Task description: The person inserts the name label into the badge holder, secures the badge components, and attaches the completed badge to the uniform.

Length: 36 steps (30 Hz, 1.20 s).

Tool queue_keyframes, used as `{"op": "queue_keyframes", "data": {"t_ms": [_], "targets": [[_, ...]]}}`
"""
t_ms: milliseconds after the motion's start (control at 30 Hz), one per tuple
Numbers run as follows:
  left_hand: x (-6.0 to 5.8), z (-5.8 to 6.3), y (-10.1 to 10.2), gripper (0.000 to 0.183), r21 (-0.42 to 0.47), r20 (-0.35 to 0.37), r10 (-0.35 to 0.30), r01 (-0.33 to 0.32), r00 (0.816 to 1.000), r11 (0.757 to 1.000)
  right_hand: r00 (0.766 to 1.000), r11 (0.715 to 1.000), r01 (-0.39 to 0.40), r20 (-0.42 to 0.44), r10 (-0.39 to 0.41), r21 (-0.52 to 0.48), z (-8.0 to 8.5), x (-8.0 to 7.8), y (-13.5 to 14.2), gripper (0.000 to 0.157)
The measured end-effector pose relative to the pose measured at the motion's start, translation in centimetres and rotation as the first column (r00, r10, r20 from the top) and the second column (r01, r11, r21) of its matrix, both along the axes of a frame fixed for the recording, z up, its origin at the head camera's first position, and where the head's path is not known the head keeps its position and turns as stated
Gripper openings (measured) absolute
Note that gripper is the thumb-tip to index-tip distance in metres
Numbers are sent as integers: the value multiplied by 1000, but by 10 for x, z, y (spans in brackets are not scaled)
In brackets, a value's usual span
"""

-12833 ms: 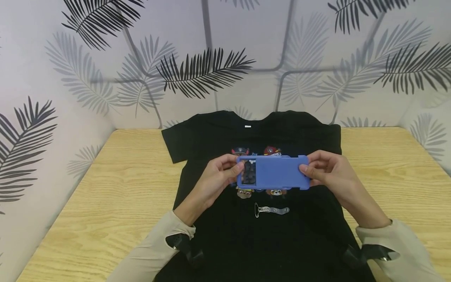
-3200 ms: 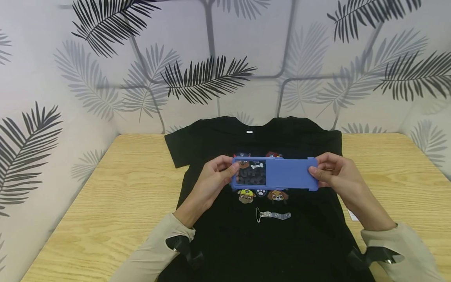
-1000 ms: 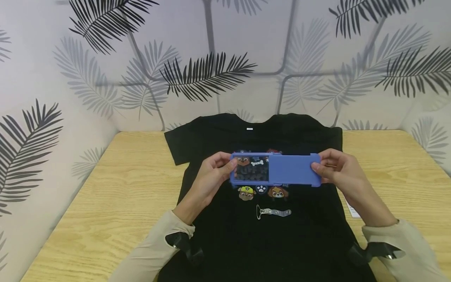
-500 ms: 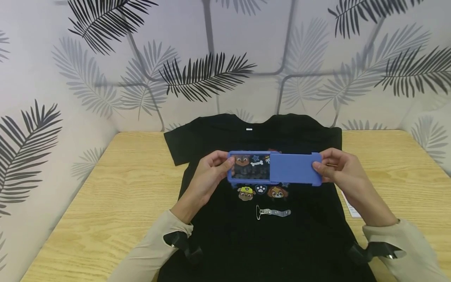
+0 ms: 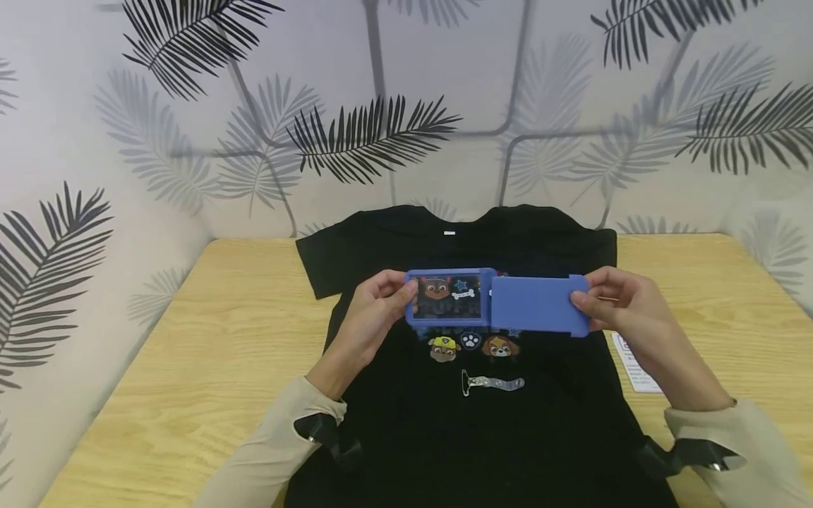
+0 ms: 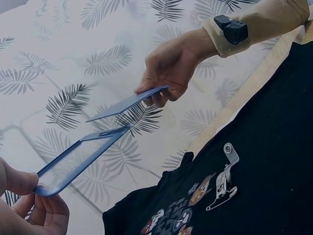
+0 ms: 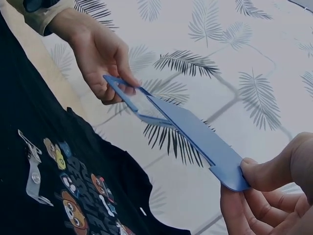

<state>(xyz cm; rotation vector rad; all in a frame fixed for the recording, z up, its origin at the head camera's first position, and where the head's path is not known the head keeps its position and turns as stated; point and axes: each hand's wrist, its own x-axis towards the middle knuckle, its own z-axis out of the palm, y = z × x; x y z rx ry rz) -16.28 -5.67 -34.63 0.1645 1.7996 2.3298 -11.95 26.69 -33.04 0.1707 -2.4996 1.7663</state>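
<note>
My left hand pinches the left end of a blue badge holder frame with a clear window. Between thumb and fingers, my right hand holds the blue sliding cover by its wider right end. A gap shows between cover and frame in the left wrist view; the cover sits slightly lower in the head view. Both are held up above a black T-shirt printed with cartoon dogs. On the shirt below lies a badge strap clip with a clear strap and a metal pin.
Under the shirt is a wooden table. A white printed card lies beside the shirt, partly behind the right forearm. Behind the table stands a wall with a leaf pattern.
The cover has slid rightward out of the frame, baring the whole window, and now stands apart from it. The hands have moved apart. More of the white card shows.
</note>
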Motion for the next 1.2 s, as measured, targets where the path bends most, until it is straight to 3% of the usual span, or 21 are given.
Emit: {"op": "queue_keyframes", "data": {"t_ms": [367,567,833,1200], "targets": [[-1,-4,-1,5,-4,1,12,-12,1000,1000,992,999,-46,116,46,-9,-22,12,5,5],[-2,-3,0,5,-12,-10,15,-15,1000,1000,978,998,-51,199,58,-38,-34,12,2,18],[-2,-3,0,6,-10,-11,32,-32,999,999,974,996,-63,214,75,-62,-41,12,0,10],[-2,-4,2,8,-8,-16,36,-36,999,999,972,998,-53,232,44,34,-44,7,-4,21]]}}
